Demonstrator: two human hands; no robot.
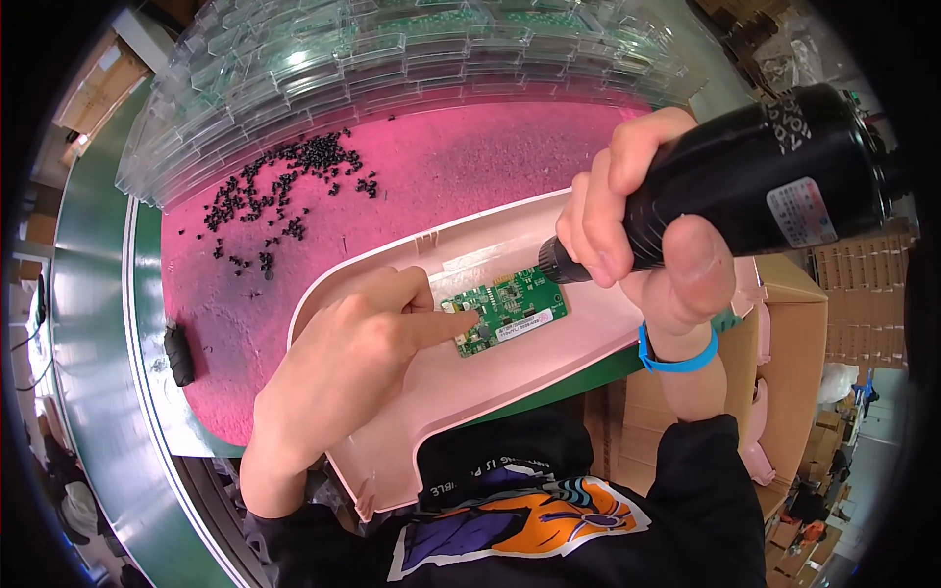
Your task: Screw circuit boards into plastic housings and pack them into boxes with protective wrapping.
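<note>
A green circuit board [510, 312] with a white label strip lies inside a pale pink plastic housing [578, 338], which rests partly on a pink mat. My left hand [348, 343] reaches over the housing's left side. Its index finger is stretched out with the tip on the board's left end, while the other fingers curl in; nothing is gripped. In my right hand [657, 211] is a black electric screwdriver [755, 181], tilted with its nose down at the board's upper right corner. The nose covers that corner, so the bit and any screw under it are hidden.
Many small black screws [294, 181] are scattered on the pink mat [470, 147]. Stacked clear plastic trays [421, 59] stand behind it. A dark roll [179, 355] lies at the mat's left edge, beside a green conveyor [103, 245]. An open cardboard box [799, 363] holds pink parts at right.
</note>
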